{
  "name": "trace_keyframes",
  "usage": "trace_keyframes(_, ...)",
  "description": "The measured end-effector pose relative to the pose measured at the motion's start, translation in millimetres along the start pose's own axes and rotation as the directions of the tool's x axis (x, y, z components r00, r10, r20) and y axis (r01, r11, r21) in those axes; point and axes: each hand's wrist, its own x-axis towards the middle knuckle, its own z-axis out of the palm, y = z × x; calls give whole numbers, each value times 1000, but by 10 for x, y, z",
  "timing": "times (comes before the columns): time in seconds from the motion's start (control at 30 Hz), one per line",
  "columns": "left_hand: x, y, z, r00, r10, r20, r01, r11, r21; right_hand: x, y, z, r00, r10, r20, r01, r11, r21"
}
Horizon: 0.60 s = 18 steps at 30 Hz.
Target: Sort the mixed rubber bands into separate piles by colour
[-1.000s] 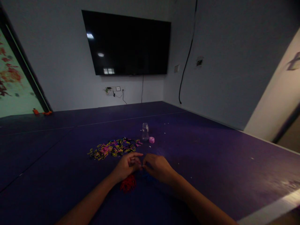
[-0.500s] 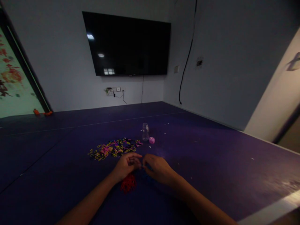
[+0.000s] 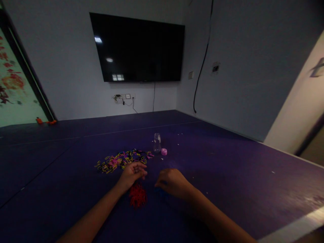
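My left hand hovers just behind a red pile of bands, its fingers loosely curled and apart, with nothing visible in them. Over a dark blue pile, my right hand has its fingers bent downward and pressed together; whatever they hold is hidden. Yellow, pink and black bands lie spread beyond my left hand. A clear bottle stands upright and uncapped behind the hands, and a pink cap sits at its right.
The purple floor carries small white scraps right of the bottle. A black television hangs on the far wall above sockets and cables. A black cable hangs down the right wall.
My left hand has moved left, away from my right hand, uncovering more of the red pile. My right hand has barely shifted and remains over the blue pile.
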Motion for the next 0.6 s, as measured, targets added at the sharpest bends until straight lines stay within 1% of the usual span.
trace_keyframes(0.1,-21,3,25,999,-17,38,18,999,-27,0,-7,-10,999,28,-36,-28,1000,15)
trace_keyframes(0.2,-70,44,115,996,-39,86,44,997,-60,11,-27,-6,990,84,-112,-75,993,86)
trace_keyframes(0.27,-105,78,182,994,-46,103,53,997,-65,16,-47,0,982,123,-141,-102,984,145)
trace_keyframes(0.4,-151,115,260,994,-19,106,19,1000,-6,16,-80,8,976,145,-162,-108,970,220)
trace_keyframes(0.6,-157,96,263,992,14,124,-20,999,44,16,-89,14,964,203,-173,-158,958,240)
